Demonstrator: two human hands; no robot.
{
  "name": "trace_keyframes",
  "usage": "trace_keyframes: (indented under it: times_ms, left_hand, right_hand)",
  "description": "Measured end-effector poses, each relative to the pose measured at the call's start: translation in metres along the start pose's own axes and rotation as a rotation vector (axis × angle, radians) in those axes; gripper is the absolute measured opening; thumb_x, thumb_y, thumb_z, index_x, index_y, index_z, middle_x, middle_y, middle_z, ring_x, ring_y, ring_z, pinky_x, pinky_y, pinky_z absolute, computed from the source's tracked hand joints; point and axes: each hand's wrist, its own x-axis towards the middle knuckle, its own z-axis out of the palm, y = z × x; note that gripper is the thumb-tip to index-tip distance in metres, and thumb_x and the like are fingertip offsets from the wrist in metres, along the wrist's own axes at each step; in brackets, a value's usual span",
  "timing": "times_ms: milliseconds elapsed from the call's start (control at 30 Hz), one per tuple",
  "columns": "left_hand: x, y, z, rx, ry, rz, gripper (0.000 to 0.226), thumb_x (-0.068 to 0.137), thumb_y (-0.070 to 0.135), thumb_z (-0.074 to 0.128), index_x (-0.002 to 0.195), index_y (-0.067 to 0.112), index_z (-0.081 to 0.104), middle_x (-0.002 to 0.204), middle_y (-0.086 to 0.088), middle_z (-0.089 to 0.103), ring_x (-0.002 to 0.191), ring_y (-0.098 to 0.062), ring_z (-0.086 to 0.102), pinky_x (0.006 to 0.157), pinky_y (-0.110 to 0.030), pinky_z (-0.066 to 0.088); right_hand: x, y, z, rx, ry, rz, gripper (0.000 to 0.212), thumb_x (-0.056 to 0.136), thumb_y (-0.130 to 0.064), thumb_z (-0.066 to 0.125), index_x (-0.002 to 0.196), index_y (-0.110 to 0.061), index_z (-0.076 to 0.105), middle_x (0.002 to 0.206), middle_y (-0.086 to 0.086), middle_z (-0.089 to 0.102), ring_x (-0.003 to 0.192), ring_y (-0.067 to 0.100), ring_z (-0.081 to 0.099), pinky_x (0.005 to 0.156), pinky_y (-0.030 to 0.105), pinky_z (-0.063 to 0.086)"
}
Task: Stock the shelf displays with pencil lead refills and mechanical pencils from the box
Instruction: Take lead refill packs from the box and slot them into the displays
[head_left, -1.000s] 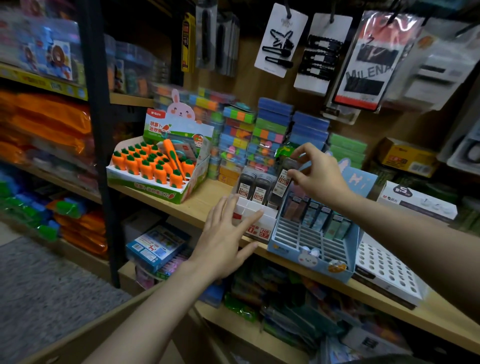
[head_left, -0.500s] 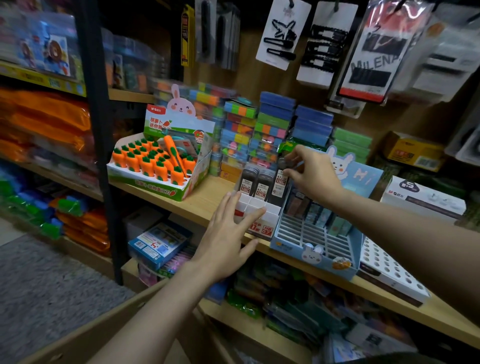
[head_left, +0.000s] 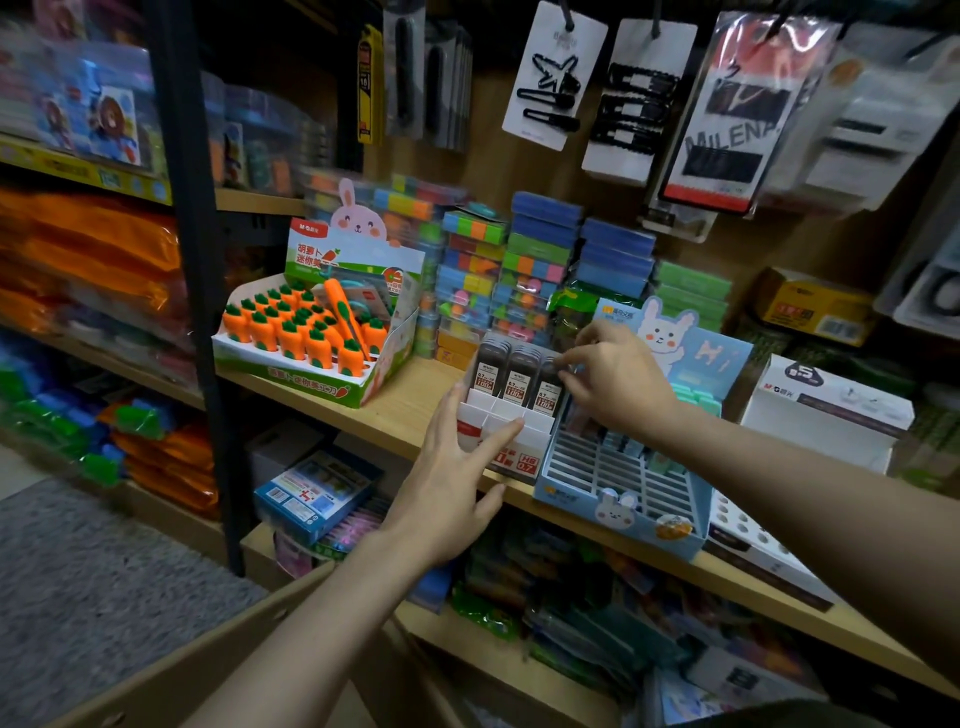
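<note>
My right hand (head_left: 618, 382) has dropped since a second ago, pinching a lead refill (head_left: 548, 387) down into the white display box (head_left: 511, 423). My left hand (head_left: 457, 478) rests flat-fingered against the box's front, just under it.

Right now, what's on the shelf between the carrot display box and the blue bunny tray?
Head view: the white lead refill box, dark refill cases standing in its back row. The left hand steadies its front; the right hand pinches the rightmost refill case.
</note>
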Motion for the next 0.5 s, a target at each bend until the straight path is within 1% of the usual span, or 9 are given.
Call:
trace_keyframes:
  times_ms: [67, 133, 167, 200, 267, 333, 400, 433, 500]
  left_hand:
    - [-0.003, 0.002, -0.002, -0.022, 0.015, 0.023, 0.069, 0.092, 0.028, 0.062, 0.146, 0.048, 0.025, 0.158, 0.004, -0.021, 0.148, -0.016, -0.015, 0.118, -0.034, 0.019]
    - [-0.01, 0.003, -0.005, -0.048, 0.065, 0.064, 0.065, 0.091, 0.023, 0.062, 0.145, 0.044, 0.032, 0.159, 0.004, -0.008, 0.148, -0.014, -0.006, 0.115, -0.028, 0.015]
    - [-0.015, 0.003, -0.006, -0.053, 0.094, 0.079, 0.06, 0.09, 0.02, 0.062, 0.142, 0.039, 0.038, 0.159, 0.002, 0.003, 0.147, -0.015, 0.002, 0.115, -0.028, 0.018]
    - [-0.021, 0.002, -0.008, -0.054, 0.118, 0.091, 0.054, 0.089, 0.018, 0.062, 0.138, 0.033, 0.045, 0.157, -0.001, 0.016, 0.146, -0.016, 0.011, 0.115, -0.031, 0.023]
    - [-0.034, -0.004, -0.011, -0.056, 0.127, 0.115, 0.039, 0.088, 0.016, 0.06, 0.126, 0.023, 0.057, 0.142, 0.001, 0.04, 0.136, -0.014, 0.032, 0.109, -0.033, 0.037]
    - [-0.053, -0.011, -0.011, -0.087, 0.046, 0.089, 0.026, 0.088, 0.017, 0.058, 0.114, 0.02, 0.063, 0.12, 0.006, 0.055, 0.116, -0.011, 0.049, 0.095, -0.028, 0.046]
    - [-0.079, -0.02, -0.012, -0.106, -0.123, -0.052, 0.015, 0.09, 0.019, 0.058, 0.104, 0.022, 0.064, 0.102, 0.008, 0.061, 0.098, -0.012, 0.059, 0.082, -0.032, 0.05]
    - [-0.092, -0.026, -0.011, -0.087, -0.231, -0.138, 0.013, 0.09, 0.021, 0.059, 0.102, 0.023, 0.065, 0.097, 0.008, 0.063, 0.094, -0.013, 0.061, 0.08, -0.032, 0.05]
    - [-0.125, -0.045, -0.008, -0.054, -0.448, -0.336, 0.012, 0.09, 0.022, 0.061, 0.101, 0.022, 0.067, 0.095, 0.008, 0.065, 0.092, -0.012, 0.063, 0.077, -0.026, 0.048]
  right_hand:
    - [-0.006, -0.001, -0.007, 0.082, 0.053, 0.018, 0.033, 0.092, -0.024, 0.062, 0.123, -0.014, 0.067, 0.115, 0.007, 0.055, 0.109, 0.022, 0.051, 0.096, 0.037, 0.043]
    - [-0.019, -0.008, -0.017, 0.323, 0.182, 0.085, 0.026, 0.091, -0.018, 0.061, 0.116, -0.014, 0.069, 0.107, -0.002, 0.054, 0.098, 0.008, 0.052, 0.09, 0.023, 0.045]
    - [-0.029, -0.014, -0.02, 0.425, 0.229, 0.102, 0.019, 0.091, -0.016, 0.061, 0.108, -0.018, 0.07, 0.101, -0.007, 0.055, 0.088, 0.001, 0.052, 0.082, 0.016, 0.045]
    - [-0.041, -0.021, -0.021, 0.506, 0.251, 0.105, 0.014, 0.091, -0.015, 0.061, 0.1, -0.022, 0.069, 0.095, -0.011, 0.057, 0.082, 0.001, 0.054, 0.074, 0.012, 0.045]
    - [-0.071, -0.036, -0.015, 0.642, 0.225, 0.069, 0.012, 0.089, -0.013, 0.064, 0.092, -0.024, 0.068, 0.089, -0.015, 0.062, 0.077, 0.002, 0.059, 0.065, 0.014, 0.049]
    - [-0.102, -0.055, -0.002, 0.722, 0.11, -0.001, 0.01, 0.087, -0.013, 0.067, 0.091, -0.022, 0.069, 0.089, -0.013, 0.066, 0.078, 0.002, 0.062, 0.068, 0.016, 0.051]
    - [-0.126, -0.075, 0.016, 0.764, -0.084, -0.09, 0.011, 0.086, -0.013, 0.068, 0.092, -0.022, 0.071, 0.091, -0.01, 0.068, 0.083, 0.002, 0.063, 0.074, 0.014, 0.049]
    - [-0.135, -0.086, 0.028, 0.78, -0.201, -0.131, 0.011, 0.085, -0.013, 0.068, 0.092, -0.02, 0.072, 0.091, -0.009, 0.069, 0.084, 0.002, 0.063, 0.075, 0.014, 0.049]
    - [-0.152, -0.11, 0.056, 0.786, -0.453, -0.18, 0.011, 0.085, -0.013, 0.067, 0.091, -0.019, 0.073, 0.089, -0.007, 0.071, 0.08, 0.003, 0.064, 0.075, 0.019, 0.051]
